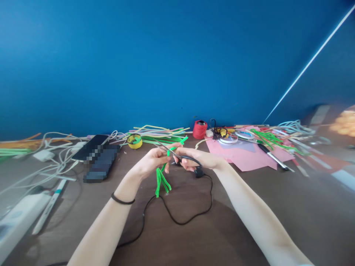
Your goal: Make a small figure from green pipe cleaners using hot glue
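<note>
Near the middle of the table my left hand (153,159) pinches a bunch of bright green pipe cleaners (162,181), whose bent ends hang down below the fingers. One green end sticks up to the right, past my fingertips. My right hand (195,159) is closed on a pair of scissors (191,159) with dark handles. Their blades point left and cross by the green stems at my left fingertips. Whether the blades touch the stem I cannot tell. Just below the scissors a black plug-like piece (198,172) on a black cable (177,222) lies on the table.
Against the blue wall lie loose pipe cleaners (155,135), a yellow tape roll (134,141) and a red spool (200,129). On the right are pink paper sheets (246,159) and a black marker (273,157). Two phones (102,162), white cables and a power strip (23,218) occupy the left.
</note>
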Tool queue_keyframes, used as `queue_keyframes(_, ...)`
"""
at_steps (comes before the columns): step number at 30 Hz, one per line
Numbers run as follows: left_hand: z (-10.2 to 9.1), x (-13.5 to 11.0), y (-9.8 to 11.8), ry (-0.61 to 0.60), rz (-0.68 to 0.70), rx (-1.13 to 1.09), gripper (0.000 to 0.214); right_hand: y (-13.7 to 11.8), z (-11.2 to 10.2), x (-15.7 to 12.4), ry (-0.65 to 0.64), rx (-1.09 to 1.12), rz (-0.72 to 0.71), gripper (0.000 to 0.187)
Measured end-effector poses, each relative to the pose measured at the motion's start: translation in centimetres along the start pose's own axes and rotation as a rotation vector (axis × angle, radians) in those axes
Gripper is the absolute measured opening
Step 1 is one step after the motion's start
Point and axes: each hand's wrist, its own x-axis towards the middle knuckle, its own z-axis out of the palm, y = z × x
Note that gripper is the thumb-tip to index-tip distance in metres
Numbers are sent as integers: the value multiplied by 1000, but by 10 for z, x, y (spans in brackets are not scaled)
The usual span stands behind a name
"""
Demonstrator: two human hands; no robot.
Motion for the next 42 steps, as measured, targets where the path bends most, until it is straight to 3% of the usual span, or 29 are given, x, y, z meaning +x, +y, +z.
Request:
queue_keyframes(8,1,1,-4,15,-19,-42,26,-1,-1,-1,40,8,44,28)
queue_keyframes(12,4,2,-5,-15,-45,-55,48,3,0,2,113,-19,120,23)
queue_keyframes(15,5,2,-5,-42,-58,-75,61,4,1,4,66,-14,148,22)
queue_keyframes(18,-1,1,-6,-38,-42,-39,63,-4,-3,-3,61,-34,100,24)
queue_keyframes(21,-18,-1,-10,41,-84,125,65,-13,-15,-17,100,-139,101,29)
queue_keyframes(22,-26,-3,-12,110,-146,244,65,-13,-22,-23,141,-202,137,32)
queue_keyframes(24,-43,-7,-17,219,-373,598,69,-9,-37,-34,338,-344,279,32)
queue_keyframes(25,-51,-10,-19,237,-443,668,70,-4,-44,-39,437,-433,370,33)
queue_keyframes(28,-68,-15,-25,231,-544,858,60,16,-65,-51,580,-724,685,39)
queue_keyframes(30,-73,-17,-27,236,-564,955,51,28,-72,-56,612,-771,776,38)
queue_keyframes(34,-75,-19,-25,264,-561,1045,32,40,-77,-62,609,-772,901,36)
queue_keyframes(37,-78,-21,-22,328,-494,1060,29,42,-77,-62,632,-797,922,39)
queue_keyframes(39,-80,-22,-20,366,-404,989,23,39,-77,-59,674,-838,890,29)
queue_keyframes(42,-77,-23,-16,334,-314,707,13,29,-71,-50,756,-897,781,18)
